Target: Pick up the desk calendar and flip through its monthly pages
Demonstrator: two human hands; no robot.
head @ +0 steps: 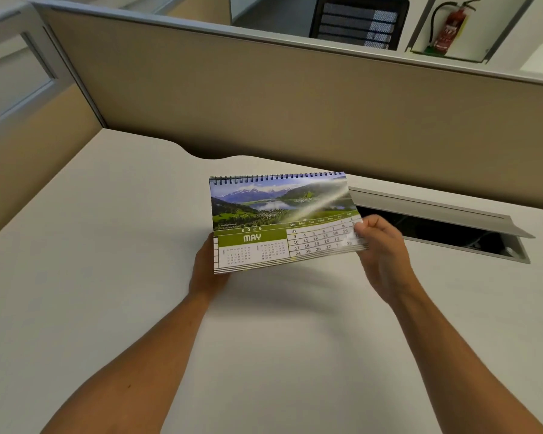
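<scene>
A spiral-bound desk calendar (264, 214) is held above the white desk (107, 245), showing the May 2026 page with a lake and mountain photo. My left hand (206, 270) grips it from behind and below at its lower left corner. My right hand (380, 249) pinches the lower right corner of the pages. A blurred streak crosses the right side of the page, as of a sheet in motion.
A beige partition (295, 104) runs behind the desk. An open cable tray with a raised grey lid (436, 211) lies just right of the calendar. A black mesh chair (358, 20) and a red fire extinguisher (450, 26) stand beyond the partition.
</scene>
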